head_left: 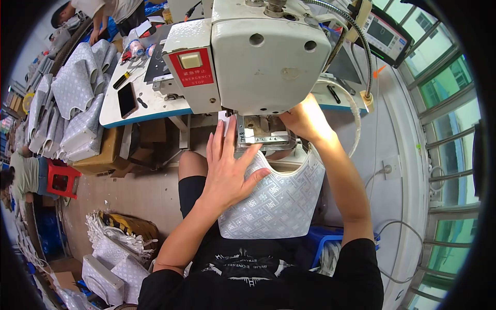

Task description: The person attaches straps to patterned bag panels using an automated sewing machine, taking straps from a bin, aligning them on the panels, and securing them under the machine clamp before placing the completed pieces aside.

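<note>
A silvery-white patterned bag piece [274,204] with a curved, cut-out top edge hangs over my lap, its top at the sewing machine [268,62]. My left hand [227,168] lies with fingers spread, the thumb on the bag and the fingertips beside the metal clamp plate [264,139] under the machine head. My right hand [307,123] reaches in at the right side of that plate, below the head, under a bright light. Its fingertips are mostly hidden, so whether it grips anything does not show.
A phone [127,100] and a yellow-black screwdriver [121,80] lie on the white table at left. Piled patterned bags [77,88] stand beyond it. A control screen [383,36] is at upper right. A blue bin [318,245] sits by my right side. Another person [111,15] works at upper left.
</note>
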